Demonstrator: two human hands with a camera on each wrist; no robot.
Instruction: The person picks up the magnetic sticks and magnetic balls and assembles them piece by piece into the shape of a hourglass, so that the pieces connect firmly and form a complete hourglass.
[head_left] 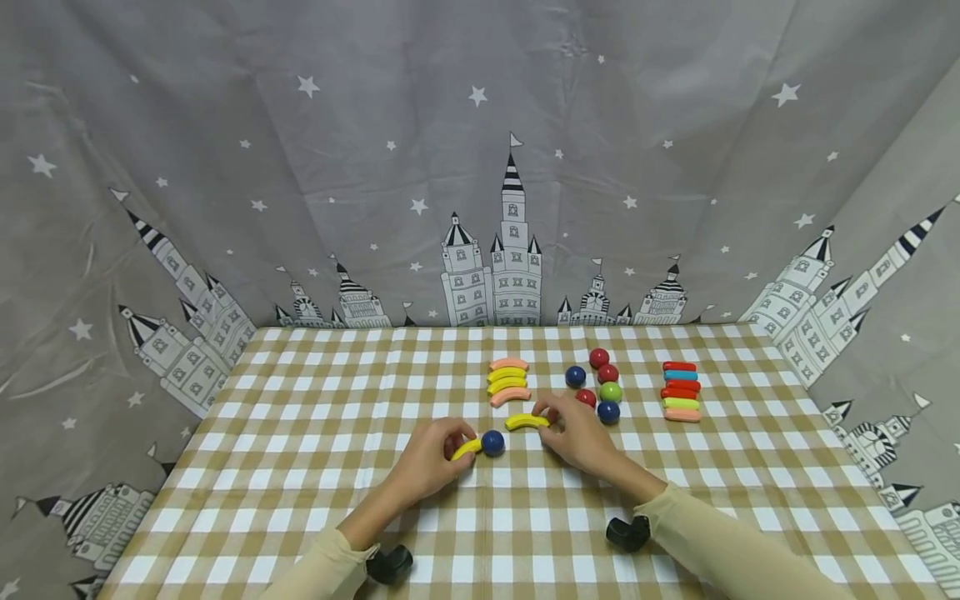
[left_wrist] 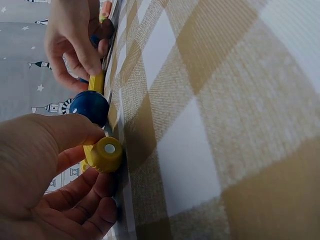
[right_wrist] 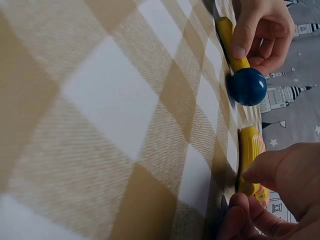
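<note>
My left hand (head_left: pixel 431 458) pinches a curved yellow rod (head_left: pixel 467 449) between thumb and fingers, low over the checked cloth. At that rod's far end sits a dark blue ball (head_left: pixel 492 442). In the left wrist view the rod's near end shows a small silvery disc (left_wrist: pixel 110 148). To the right, my right hand (head_left: pixel 577 433) pinches a second curved yellow rod (head_left: pixel 527 422) by its right end. This rod's left end points toward the blue ball, with a gap between them in the head view.
Behind the hands lies a stack of salmon and yellow curved rods (head_left: pixel 509 375). Several red, blue and green balls (head_left: pixel 608 373) cluster right of it. Farther right is a column of coloured straight rods (head_left: pixel 681 386). A grey printed curtain (head_left: pixel 337 167) borders the checked tablecloth (head_left: pixel 315 383).
</note>
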